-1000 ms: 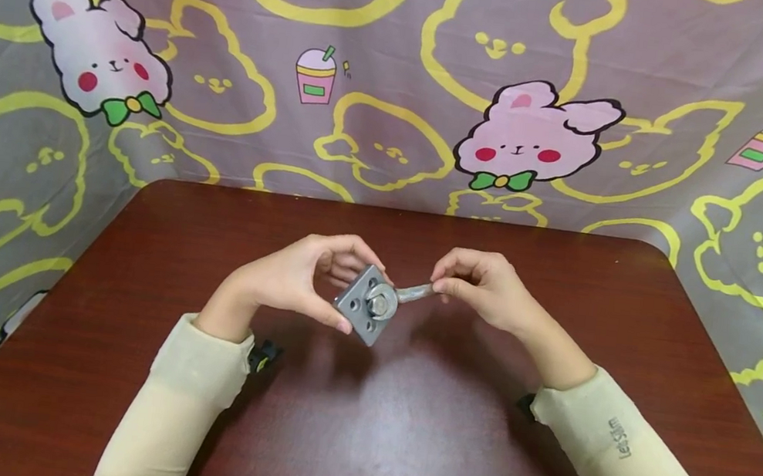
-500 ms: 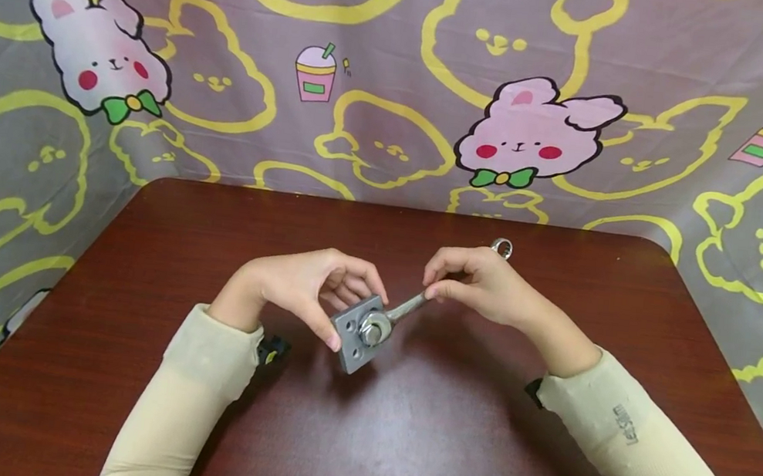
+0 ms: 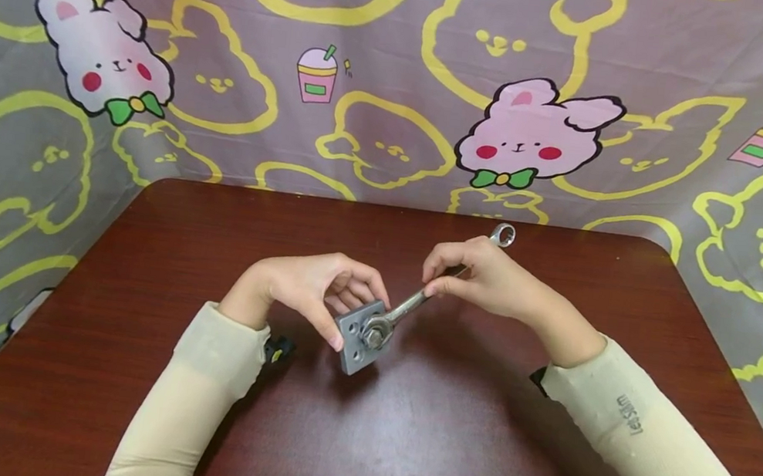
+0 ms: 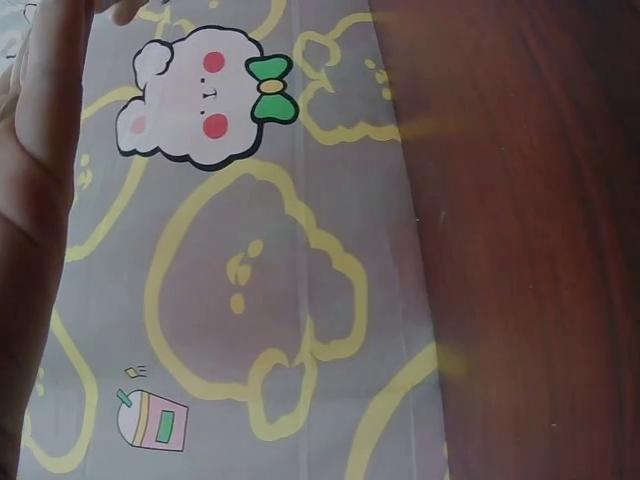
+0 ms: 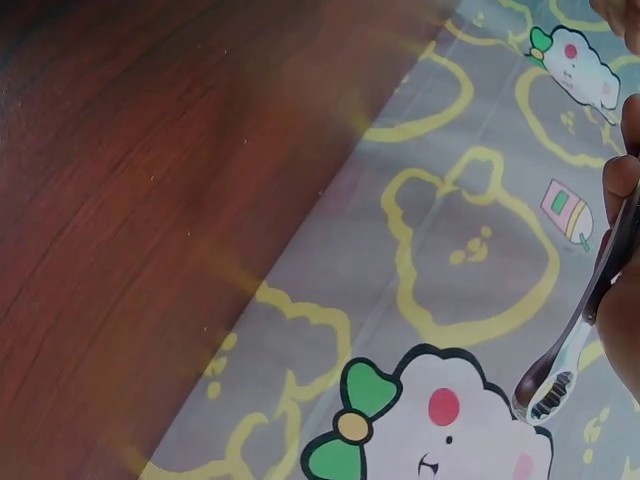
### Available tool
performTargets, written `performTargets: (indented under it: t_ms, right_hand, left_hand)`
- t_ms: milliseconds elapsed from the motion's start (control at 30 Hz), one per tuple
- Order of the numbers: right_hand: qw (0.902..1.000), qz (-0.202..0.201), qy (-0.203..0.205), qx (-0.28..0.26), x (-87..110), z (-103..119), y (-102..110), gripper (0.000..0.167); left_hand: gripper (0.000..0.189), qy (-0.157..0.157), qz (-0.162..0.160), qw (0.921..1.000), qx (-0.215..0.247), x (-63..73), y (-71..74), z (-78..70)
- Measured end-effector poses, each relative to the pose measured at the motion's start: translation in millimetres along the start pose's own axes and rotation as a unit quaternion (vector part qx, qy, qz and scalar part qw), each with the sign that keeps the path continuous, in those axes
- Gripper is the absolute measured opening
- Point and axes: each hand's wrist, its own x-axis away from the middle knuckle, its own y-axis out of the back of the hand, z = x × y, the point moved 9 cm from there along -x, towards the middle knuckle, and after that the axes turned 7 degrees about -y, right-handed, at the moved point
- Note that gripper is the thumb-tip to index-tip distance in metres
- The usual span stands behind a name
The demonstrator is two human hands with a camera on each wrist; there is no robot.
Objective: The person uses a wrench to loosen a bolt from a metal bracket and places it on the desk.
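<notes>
In the head view, my left hand [image 3: 309, 292] holds a grey metal plate [image 3: 351, 355] with several holes by its edges, thumb on the near side. A bolt [image 3: 375, 338] with a hex head stands out of the plate's face. My right hand [image 3: 485, 276] pinches the shank of a combination wrench [image 3: 409, 305] between thumb and fingers. The wrench's open end sits around the bolt, and its ring end [image 3: 503, 235] sticks out beyond the right hand. In the right wrist view that ring end [image 5: 550, 397] shows below the fingers. The left wrist view catches only part of the left hand [image 4: 40, 150].
Both hands are above a dark red-brown wooden table [image 3: 360, 445]. A grey curtain [image 3: 400, 61] printed with yellow outlines and rabbit faces hangs behind it and along both sides. Dark wrist straps [image 3: 279, 350] show at the sleeve cuffs.
The plate has come lower and tilted since a second ago. The wrench has swung so its ring end now shows above the right hand, and its shank slopes more steeply.
</notes>
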Motion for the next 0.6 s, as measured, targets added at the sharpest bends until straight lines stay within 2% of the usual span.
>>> performTargets:
  t_ms: [333, 467, 600]
  right_hand:
    - [0.9989, -0.017, -0.045, 0.003, 8.2, -21, 10, 0.011]
    - [0.9944, -0.024, -0.102, 0.006, 18.5, -41, 18, 0.01]
    - [0.9864, -0.008, -0.163, 0.02, 33.8, -66, 19, 0.007]
  left_hand:
    - [0.063, 0.0, -0.024, 0.9997, 0.003, -0.6, 7.2, 7.1]
    - [0.063, -0.003, -0.043, 0.9991, 0.003, 4.4, 10.4, 8.5]
    - [0.062, -0.01, -0.071, 0.9974, -0.01, 10.1, 15.1, 10.4]
